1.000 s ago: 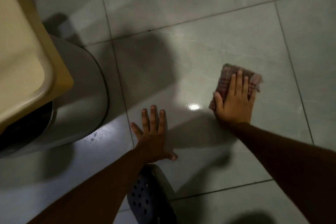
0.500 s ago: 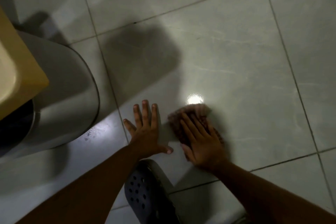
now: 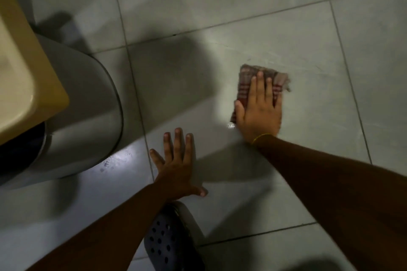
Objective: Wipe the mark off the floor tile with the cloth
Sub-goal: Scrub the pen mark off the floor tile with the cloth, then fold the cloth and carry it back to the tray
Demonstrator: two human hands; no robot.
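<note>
- Cloth (image 3: 263, 82): folded, checked red and grey, lies flat on the large grey floor tile (image 3: 308, 99), pinned under the right hand (image 3: 259, 112).
- Right hand: fingers extended and together, palm down, pressing the cloth; no grip.
- Left hand (image 3: 178, 165): fingers spread, flat on the tile, well apart from the cloth.
- Floor: glossy, dark grout lines, one bright glare spot (image 3: 231, 125) just beside the cloth.
- Grey bin (image 3: 88, 116) with yellow lid (image 3: 28, 77) stands at left.
- Dark perforated clog (image 3: 169, 242) near the lower edge.

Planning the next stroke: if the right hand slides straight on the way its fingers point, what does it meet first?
Nothing, seemingly: beyond the right hand and cloth lies bare tile up to a grout line.
</note>
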